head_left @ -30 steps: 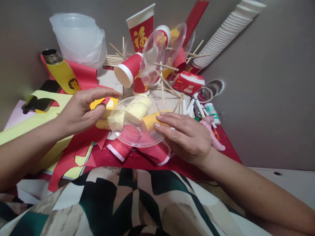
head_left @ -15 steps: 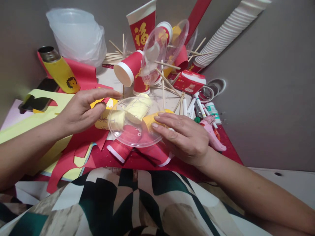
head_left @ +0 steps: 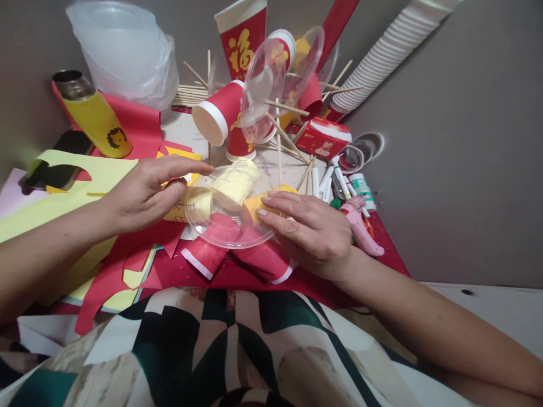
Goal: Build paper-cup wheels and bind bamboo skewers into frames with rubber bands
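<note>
A round clear plastic lid lies over a ring of small paper-covered cups in front of me. Around it sit a pale yellow cup, an orange cup and two red cups. My left hand is at the lid's left rim, its index finger stretched out and thumb apart, above a yellow cup with drawn lines. At the right, my right hand rests with extended fingers on the orange cup and the lid's edge. Its lower fingers are partly hidden.
Behind stands a structure of red cups, clear lids and wooden sticks. Cut red and yellow paper and a yellow bottle lie left. Markers, a pink glue gun and a red box are right.
The whole view has shifted slightly, with things sitting a little further left and up. Both hands keep nearly the same pose around the lid.
</note>
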Demonstrator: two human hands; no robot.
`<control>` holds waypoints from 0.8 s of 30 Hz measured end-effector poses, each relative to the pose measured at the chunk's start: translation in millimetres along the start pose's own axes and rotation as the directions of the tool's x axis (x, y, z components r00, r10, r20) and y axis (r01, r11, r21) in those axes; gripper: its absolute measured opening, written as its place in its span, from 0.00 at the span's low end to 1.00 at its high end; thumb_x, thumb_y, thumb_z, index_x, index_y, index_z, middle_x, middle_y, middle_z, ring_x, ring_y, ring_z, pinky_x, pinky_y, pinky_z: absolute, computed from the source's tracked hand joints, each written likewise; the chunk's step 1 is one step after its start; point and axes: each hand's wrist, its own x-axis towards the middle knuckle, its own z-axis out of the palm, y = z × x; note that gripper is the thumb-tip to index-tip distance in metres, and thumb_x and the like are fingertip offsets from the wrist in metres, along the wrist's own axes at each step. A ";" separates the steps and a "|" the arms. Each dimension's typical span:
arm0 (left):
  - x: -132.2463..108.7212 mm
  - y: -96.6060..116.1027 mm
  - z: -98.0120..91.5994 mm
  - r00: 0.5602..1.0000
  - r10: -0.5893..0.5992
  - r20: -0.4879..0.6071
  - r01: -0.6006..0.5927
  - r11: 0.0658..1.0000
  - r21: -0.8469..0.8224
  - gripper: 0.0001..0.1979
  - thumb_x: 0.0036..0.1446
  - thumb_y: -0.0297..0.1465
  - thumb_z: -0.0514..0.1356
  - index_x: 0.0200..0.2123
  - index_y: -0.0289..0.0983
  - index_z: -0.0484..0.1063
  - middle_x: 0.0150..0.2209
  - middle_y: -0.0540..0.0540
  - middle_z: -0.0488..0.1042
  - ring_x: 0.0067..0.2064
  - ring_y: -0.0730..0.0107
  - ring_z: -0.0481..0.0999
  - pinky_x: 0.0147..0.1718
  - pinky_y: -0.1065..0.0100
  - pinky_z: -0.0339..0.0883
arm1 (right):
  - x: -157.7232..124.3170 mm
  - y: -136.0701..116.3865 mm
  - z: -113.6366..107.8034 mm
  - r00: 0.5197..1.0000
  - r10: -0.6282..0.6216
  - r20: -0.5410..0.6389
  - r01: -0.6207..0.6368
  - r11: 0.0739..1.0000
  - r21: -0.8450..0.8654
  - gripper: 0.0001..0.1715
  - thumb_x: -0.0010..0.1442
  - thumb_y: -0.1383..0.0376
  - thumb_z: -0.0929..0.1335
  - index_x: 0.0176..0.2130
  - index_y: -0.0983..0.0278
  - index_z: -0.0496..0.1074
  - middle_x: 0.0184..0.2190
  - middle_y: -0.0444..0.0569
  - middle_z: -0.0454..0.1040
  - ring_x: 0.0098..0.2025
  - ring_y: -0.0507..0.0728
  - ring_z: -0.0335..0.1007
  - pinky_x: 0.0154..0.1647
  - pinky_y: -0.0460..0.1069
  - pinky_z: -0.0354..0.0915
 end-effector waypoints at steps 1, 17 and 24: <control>0.8 -0.1 0.7 1.000 0.016 0.007 -0.016 1.000 0.012 0.20 0.65 0.31 0.52 0.56 0.42 0.76 0.54 0.46 0.81 0.49 0.61 0.80 0.50 0.57 0.74 | -0.4 0.1 0.0 1.000 0.006 0.008 -0.006 1.000 0.002 0.18 0.67 0.69 0.68 0.54 0.58 0.76 0.50 0.55 0.82 0.56 0.62 0.79 0.51 0.57 0.78; 5.7 -2.6 15.7 0.982 0.064 0.176 -0.075 0.996 0.055 0.21 0.70 0.41 0.53 0.59 0.41 0.75 0.60 0.40 0.77 0.62 0.52 0.73 0.64 0.51 0.64 | 5.8 -3.6 -22.7 0.984 0.005 0.176 -0.019 0.997 0.080 0.23 0.58 0.69 0.67 0.53 0.59 0.76 0.49 0.54 0.82 0.55 0.65 0.79 0.52 0.62 0.77; 11.2 1.8 12.4 0.987 0.109 0.118 -0.118 0.991 0.071 0.20 0.70 0.41 0.53 0.59 0.42 0.75 0.60 0.42 0.76 0.62 0.54 0.73 0.64 0.54 0.64 | 10.1 -1.1 -41.9 0.955 0.259 -0.143 -0.247 0.964 0.095 0.20 0.61 0.71 0.69 0.51 0.56 0.79 0.44 0.52 0.83 0.48 0.64 0.81 0.51 0.61 0.77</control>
